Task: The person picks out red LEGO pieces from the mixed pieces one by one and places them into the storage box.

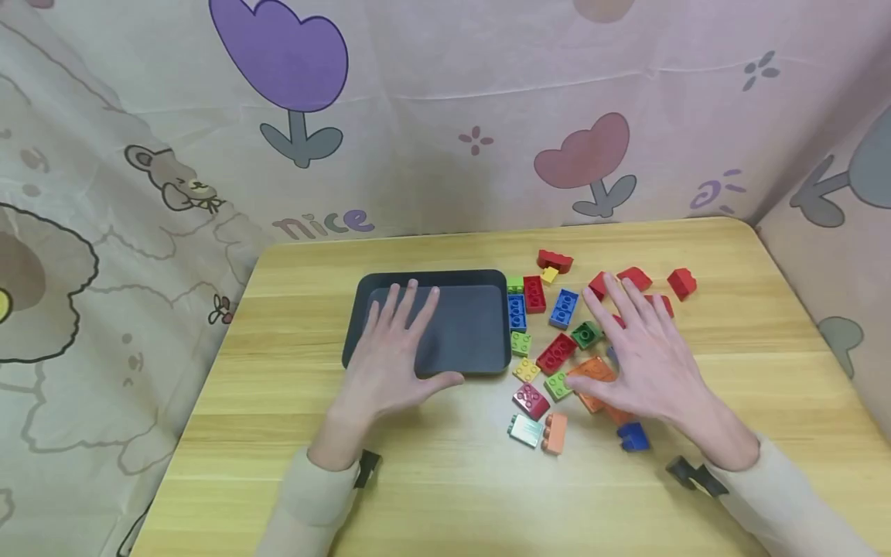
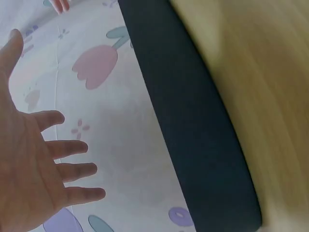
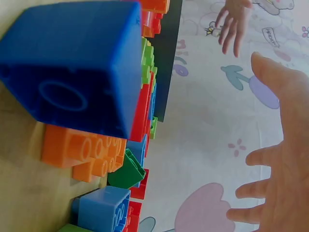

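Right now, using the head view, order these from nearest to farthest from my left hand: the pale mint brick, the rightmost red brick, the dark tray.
From your left hand:
1. Dark tray, directly behind that hand in this view.
2. Pale mint brick, to its right, toward you.
3. Rightmost red brick, far right, toward the back.

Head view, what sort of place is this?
Probably an indoor play corner: a wood-grain table holds toy bricks and a dark tray, with cartoon-printed cloth behind and beside it.
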Tool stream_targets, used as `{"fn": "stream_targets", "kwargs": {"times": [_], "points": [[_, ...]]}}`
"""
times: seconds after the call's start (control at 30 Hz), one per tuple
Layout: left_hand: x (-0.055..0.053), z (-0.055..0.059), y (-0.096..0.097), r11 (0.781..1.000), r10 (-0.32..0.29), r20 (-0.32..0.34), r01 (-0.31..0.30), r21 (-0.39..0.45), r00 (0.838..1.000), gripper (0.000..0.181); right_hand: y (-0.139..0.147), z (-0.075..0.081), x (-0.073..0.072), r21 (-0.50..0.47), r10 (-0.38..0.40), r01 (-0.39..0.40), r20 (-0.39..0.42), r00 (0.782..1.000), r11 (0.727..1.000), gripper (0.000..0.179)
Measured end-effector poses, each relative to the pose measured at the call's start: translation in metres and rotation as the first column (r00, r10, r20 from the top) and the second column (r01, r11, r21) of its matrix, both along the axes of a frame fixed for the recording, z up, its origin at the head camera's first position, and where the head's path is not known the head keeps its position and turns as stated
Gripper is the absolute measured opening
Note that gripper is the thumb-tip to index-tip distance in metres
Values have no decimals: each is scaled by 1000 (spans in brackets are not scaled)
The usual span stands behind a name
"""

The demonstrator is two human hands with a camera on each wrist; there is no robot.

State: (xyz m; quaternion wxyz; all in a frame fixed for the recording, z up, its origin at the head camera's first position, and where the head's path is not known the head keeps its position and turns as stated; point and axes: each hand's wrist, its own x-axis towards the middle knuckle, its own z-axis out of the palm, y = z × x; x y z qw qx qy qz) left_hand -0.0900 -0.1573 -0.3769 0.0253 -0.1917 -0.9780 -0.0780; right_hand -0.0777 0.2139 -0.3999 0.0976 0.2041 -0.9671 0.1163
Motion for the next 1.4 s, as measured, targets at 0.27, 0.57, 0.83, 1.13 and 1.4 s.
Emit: {"fn": "stream_targets", "kwargs": {"times": [0.27,0.57,0.83,1.13,1.4], "points": [[-8,3,-21,998,42,14,-43,53,999,119,3,4,-8,20,-7,7,26,1000,1000,122],[-17,2,-55,984,67,122,-86,159,990,109,13,14,-22,21,41,-41,1,999,999,118],[-24,0,-85,962,146,176,-182,205,973,101,18,22,-37,40,67,-70,59,996,997,111],[-35,-4,-101,912,220,225,-282,299,949,90,22,25,-59,68,48,-56,119,992,996,106],[-41,-13,-106,891,239,263,-319,324,935,69,27,23,-81,66,51,-64,183,982,996,99]]}}
